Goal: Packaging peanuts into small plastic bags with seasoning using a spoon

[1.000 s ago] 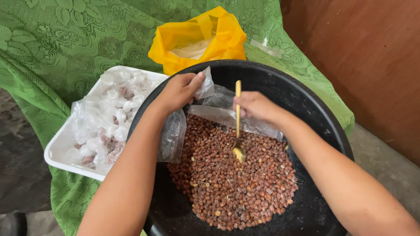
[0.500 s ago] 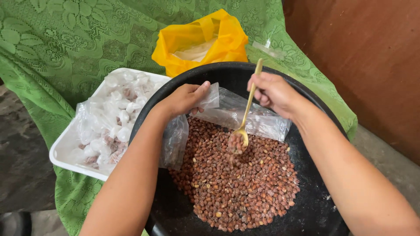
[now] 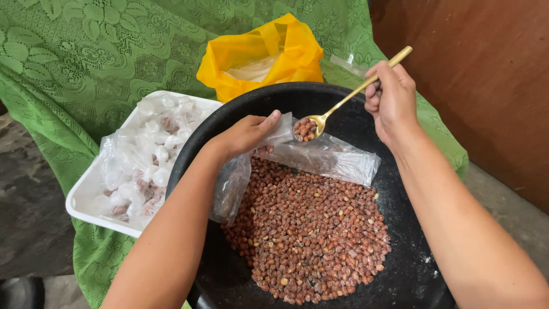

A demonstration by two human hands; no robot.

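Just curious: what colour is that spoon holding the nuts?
Gold, the spoon, seen in the head view.

yellow bag (image 3: 260, 54), white tray (image 3: 86, 189) (maybe sweets), green cloth (image 3: 74, 63)

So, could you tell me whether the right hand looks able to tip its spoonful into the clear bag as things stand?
Probably yes. The right hand holds the gold spoon with its loaded bowl right at the mouth of the clear bag, which the left hand holds open over the black basin. Nothing lies between them.
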